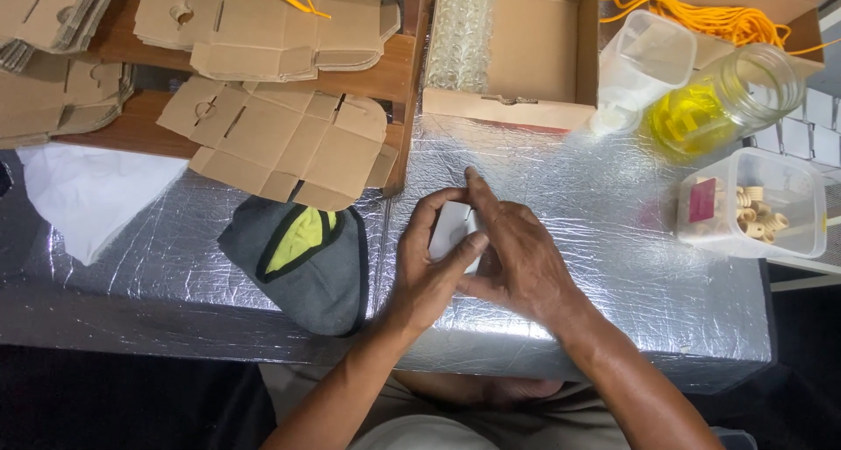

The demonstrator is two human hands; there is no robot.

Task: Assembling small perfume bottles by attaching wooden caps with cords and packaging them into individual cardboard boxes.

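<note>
Both hands are on it — the left hand curls round a small white flat plastic piece and the right hand presses in from the other side, fingers closed on it, just above the crinkled silver foil-covered table. It looks smooth, so a loose pinch could let it slip onto the foil. Beside the left wrist lies a grey cap with a yellow-green patch. Flat brown cardboard blanks are stacked on wooden shelving beyond — and a glass jar of yellow liquid lies tipped on the right.
</note>
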